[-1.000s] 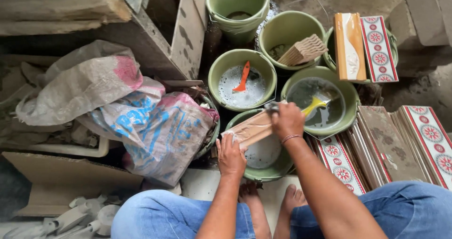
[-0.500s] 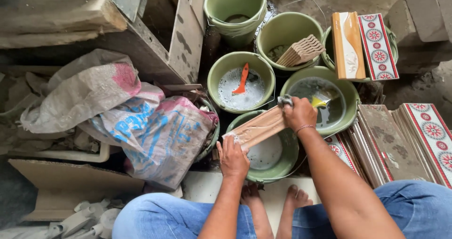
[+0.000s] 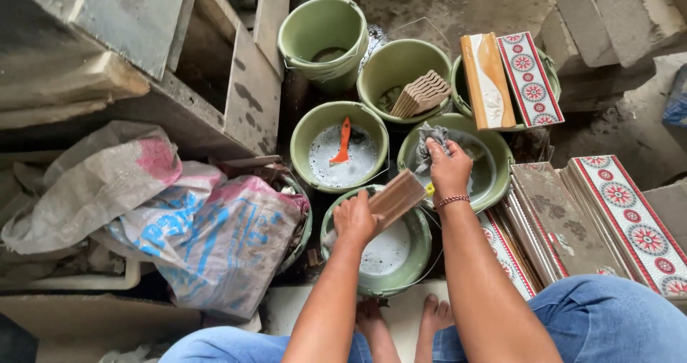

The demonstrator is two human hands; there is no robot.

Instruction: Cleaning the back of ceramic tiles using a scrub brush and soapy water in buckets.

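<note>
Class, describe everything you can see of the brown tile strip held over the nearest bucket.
The tile strip is a narrow, flat, brown rectangular piece, ceramic by its look, with a lengthwise ridged face. It lies tilted, its right end higher, above the nearest green bucket, which holds whitish liquid. The left hand grips its lower end; the right hand, clutching a grey rag, is at its upper end. Its underside is hidden.

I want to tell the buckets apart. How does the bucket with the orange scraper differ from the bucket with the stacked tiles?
The bucket with the orange scraper holds white liquid; the bucket with the stacked tiles shows no white liquid. The first holds one orange tool; the second holds brown tiles leaning together. The first lies nearer the left hand. Both are round and pale green.
</note>
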